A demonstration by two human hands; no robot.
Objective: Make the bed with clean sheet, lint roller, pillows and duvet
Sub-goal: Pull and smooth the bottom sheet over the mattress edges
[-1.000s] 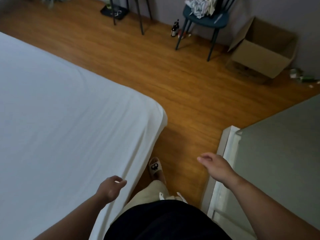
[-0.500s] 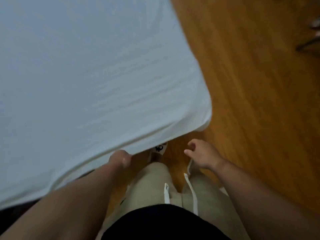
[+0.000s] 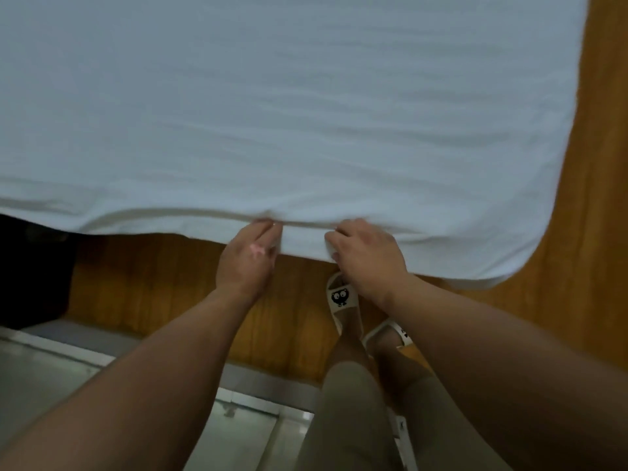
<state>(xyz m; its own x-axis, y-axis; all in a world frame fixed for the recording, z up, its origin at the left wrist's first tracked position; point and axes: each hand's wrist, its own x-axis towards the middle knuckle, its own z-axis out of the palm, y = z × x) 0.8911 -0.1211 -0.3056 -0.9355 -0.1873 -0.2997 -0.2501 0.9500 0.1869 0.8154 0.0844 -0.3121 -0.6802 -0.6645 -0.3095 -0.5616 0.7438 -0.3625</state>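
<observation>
Sheet [image 3: 306, 113], white and smooth, covers the bed across the top. Under the sheet's left end is a dark gap [image 3: 30, 266], and below the sheet is wood floor [image 3: 153, 283]. The left hand [image 3: 246, 263] pinches the sheet's hanging edge, fingers together. Just to the right, the right hand [image 3: 368, 256] curls its fingers on that same edge, above a slipper [image 3: 341, 297]. The floor also runs up the sheet's right side. Half a second ago, both hands were off the sheet.
</observation>
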